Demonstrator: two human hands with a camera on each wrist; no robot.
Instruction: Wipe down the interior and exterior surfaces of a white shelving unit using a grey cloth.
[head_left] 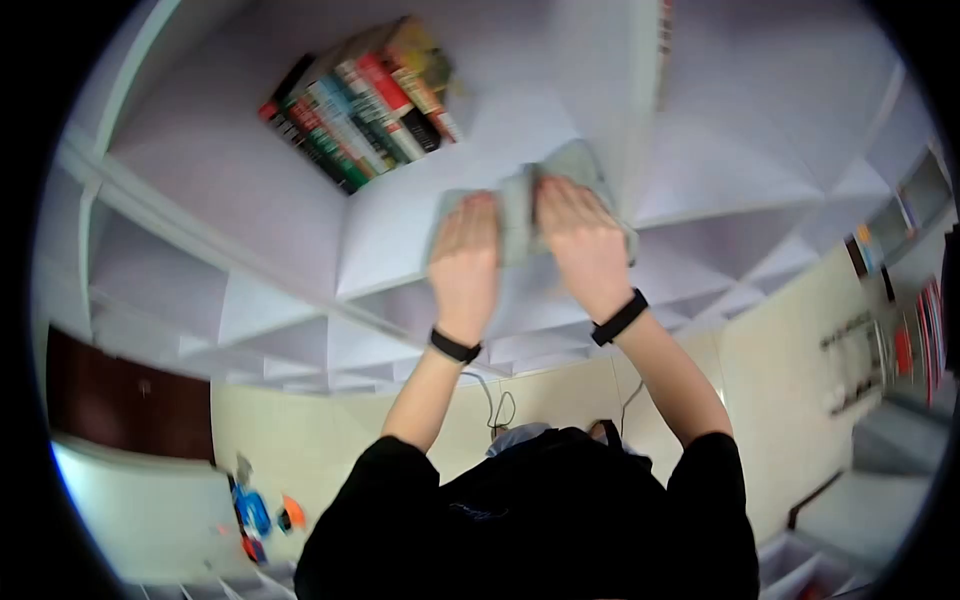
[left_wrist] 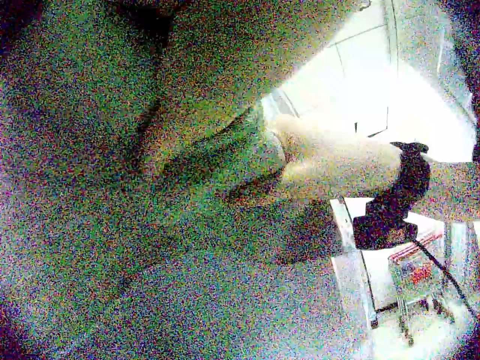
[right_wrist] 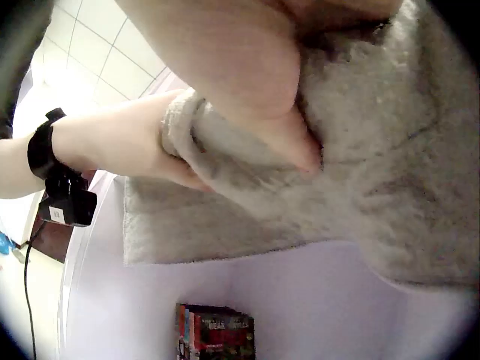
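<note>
Both hands lie side by side on a grey cloth (head_left: 515, 225) at the front of a white shelf compartment. My left hand (head_left: 465, 245) presses the cloth's left part with its fingers extended forward. On the right part rests my right hand (head_left: 580, 235), its fingers also extended. In the right wrist view, the right hand (right_wrist: 225, 75) has its thumb against the bunched cloth (right_wrist: 375, 157), and the left hand (right_wrist: 161, 154) touches a fold. The left wrist view is dark and grainy; the left hand (left_wrist: 232, 67) and the cloth (left_wrist: 225, 157) show there, fingertips unclear.
Several books (head_left: 365, 110) lean together at the compartment's back left. A white divider (head_left: 640, 110) stands right of the hands. Lower shelf compartments lie beneath the edge. Cables (head_left: 500, 405) hang near the body, and a white rack (head_left: 858, 365) stands at the far right.
</note>
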